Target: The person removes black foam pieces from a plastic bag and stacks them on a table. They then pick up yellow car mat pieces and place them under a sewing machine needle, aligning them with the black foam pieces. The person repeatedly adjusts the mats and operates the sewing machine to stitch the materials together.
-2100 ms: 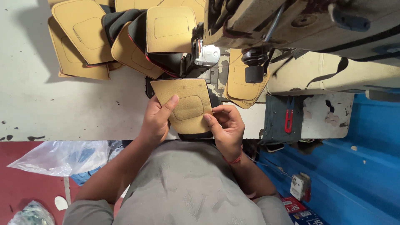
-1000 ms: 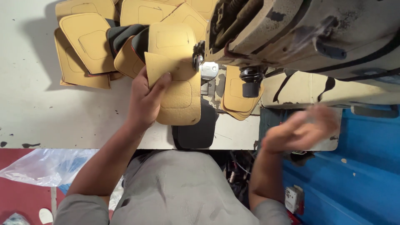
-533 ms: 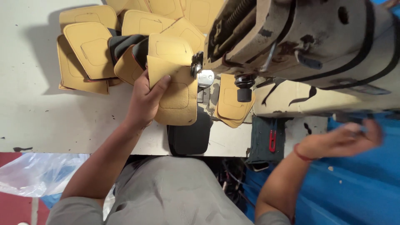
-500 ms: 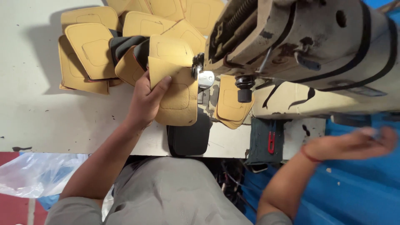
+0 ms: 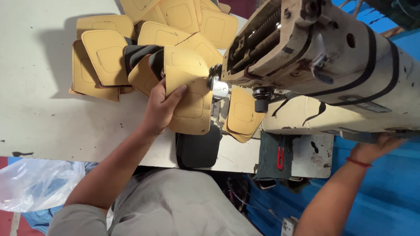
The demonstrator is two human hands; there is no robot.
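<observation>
The tan leather panel lies flat on the white sewing table, its far edge just beside the needle area of the worn industrial sewing machine. The left hand presses it down, fingers spread. The right hand reaches under the machine's right end; whether it grips anything I cannot tell. It looks like positioning before stitching, which calls for squaring the edge at the foot. More tan panels are heaped beyond.
</observation>
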